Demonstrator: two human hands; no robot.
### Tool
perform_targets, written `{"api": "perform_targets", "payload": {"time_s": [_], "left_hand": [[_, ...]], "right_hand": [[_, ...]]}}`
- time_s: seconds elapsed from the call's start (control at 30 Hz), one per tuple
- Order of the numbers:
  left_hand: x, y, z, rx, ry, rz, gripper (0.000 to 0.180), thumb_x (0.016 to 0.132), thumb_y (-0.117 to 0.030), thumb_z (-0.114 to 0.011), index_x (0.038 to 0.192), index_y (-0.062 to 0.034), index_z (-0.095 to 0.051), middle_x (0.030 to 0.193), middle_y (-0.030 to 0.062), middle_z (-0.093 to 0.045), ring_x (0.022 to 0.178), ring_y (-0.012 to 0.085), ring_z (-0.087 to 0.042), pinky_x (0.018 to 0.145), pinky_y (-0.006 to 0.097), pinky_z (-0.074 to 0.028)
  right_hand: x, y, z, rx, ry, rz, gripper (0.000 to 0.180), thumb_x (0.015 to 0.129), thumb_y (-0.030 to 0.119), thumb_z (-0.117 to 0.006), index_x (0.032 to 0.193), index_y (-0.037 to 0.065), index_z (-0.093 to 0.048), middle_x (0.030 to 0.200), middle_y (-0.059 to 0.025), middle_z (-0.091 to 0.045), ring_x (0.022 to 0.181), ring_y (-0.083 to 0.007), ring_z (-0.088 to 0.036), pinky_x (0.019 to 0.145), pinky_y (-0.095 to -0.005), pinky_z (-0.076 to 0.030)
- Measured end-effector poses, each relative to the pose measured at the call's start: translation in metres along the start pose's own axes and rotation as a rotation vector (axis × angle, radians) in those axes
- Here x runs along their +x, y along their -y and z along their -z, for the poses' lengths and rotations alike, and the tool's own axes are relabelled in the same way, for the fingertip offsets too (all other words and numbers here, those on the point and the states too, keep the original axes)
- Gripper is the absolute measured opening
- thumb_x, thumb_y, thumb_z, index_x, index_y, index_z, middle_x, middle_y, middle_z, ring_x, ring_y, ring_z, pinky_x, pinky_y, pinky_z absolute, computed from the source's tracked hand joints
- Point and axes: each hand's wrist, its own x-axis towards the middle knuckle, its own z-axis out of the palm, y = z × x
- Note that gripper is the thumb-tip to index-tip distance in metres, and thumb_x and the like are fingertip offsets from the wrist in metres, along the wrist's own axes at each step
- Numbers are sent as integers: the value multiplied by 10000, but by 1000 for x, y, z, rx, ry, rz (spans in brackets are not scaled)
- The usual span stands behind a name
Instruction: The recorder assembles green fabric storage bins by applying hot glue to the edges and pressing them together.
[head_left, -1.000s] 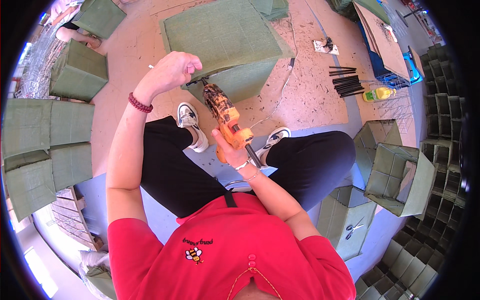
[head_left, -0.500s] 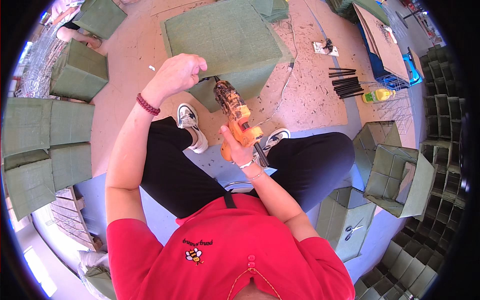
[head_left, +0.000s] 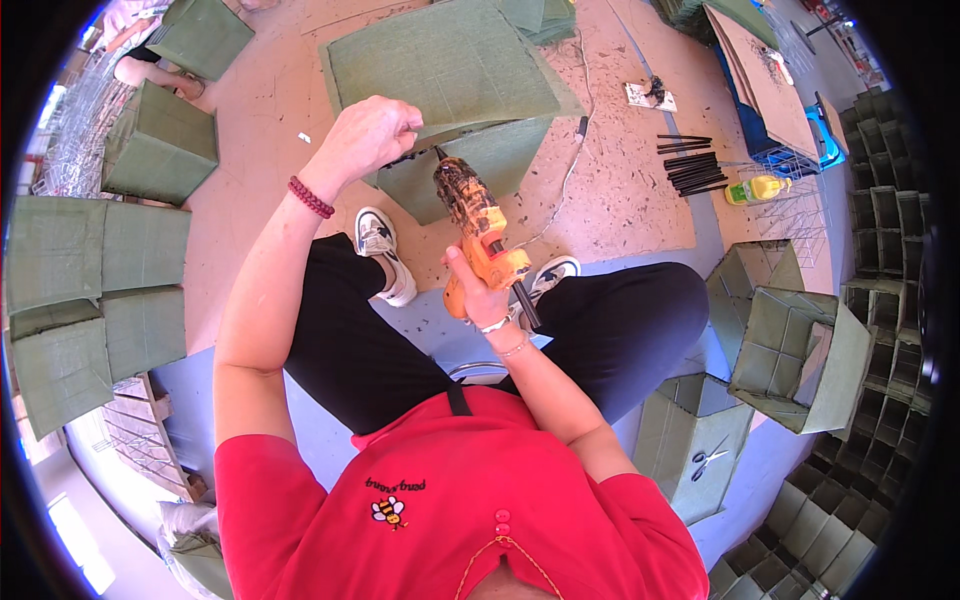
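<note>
Bright daylight, sharp centre, fisheye-warped dark rim

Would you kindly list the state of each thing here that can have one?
Left hand: closed, gripping the edge of the green fabric box.
Right hand: closed around the orange glue gun, nozzle pointing at the box.
Green fabric box: resting on the floor, tilted.
Scissors: lying closed on a green box.
Yellow bottle: lying on its side.

Orange glue gun (head_left: 480, 225) in right hand (head_left: 478, 295), probably.
</note>
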Motion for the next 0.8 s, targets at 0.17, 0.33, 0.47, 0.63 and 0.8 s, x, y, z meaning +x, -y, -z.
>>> {"api": "perform_targets", "payload": {"time_s": [0.17,0.33,0.47,0.63,0.8], "left_hand": [[3,0,-5,1,-48,-48,67,660,-64,-532,623,-20,-498,602,176,-522,608,368,-536,535,434,-432],[6,-2,-5,28,-33,-46,78,662,-65,-533,611,-20,-495,593,177,-517,604,367,-536,529,437,-429],[7,0,-8,18,-51,-63,91,662,-66,-538,604,-17,-487,586,177,-511,600,366,-535,526,436,-428],[8,-2,-10,16,-55,-49,95,667,-68,-539,604,-17,-491,590,176,-516,605,366,-537,530,436,-431],[13,-4,-12,31,-65,-65,86,672,-74,-540,611,-23,-506,596,175,-524,610,361,-543,540,438,-435]], "right_hand": [[-1,-1,-1,-54,58,108,116,858,123,-569,875,10,-550,791,-45,-588,747,-147,-577,682,-267,-450],[-1,-1,0,-115,97,151,113,862,123,-562,863,10,-553,790,-51,-585,740,-155,-578,678,-272,-451],[0,3,-1,-158,69,204,113,860,121,-562,856,9,-552,779,-50,-583,724,-156,-576,672,-273,-450],[0,-5,6,-57,26,74,105,834,97,-590,921,38,-590,818,-66,-593,752,-192,-584,660,-305,-461],[4,14,7,191,8,-116,139,836,111,-605,945,24,-615,844,-83,-602,756,-212,-591,647,-317,-470]]}}
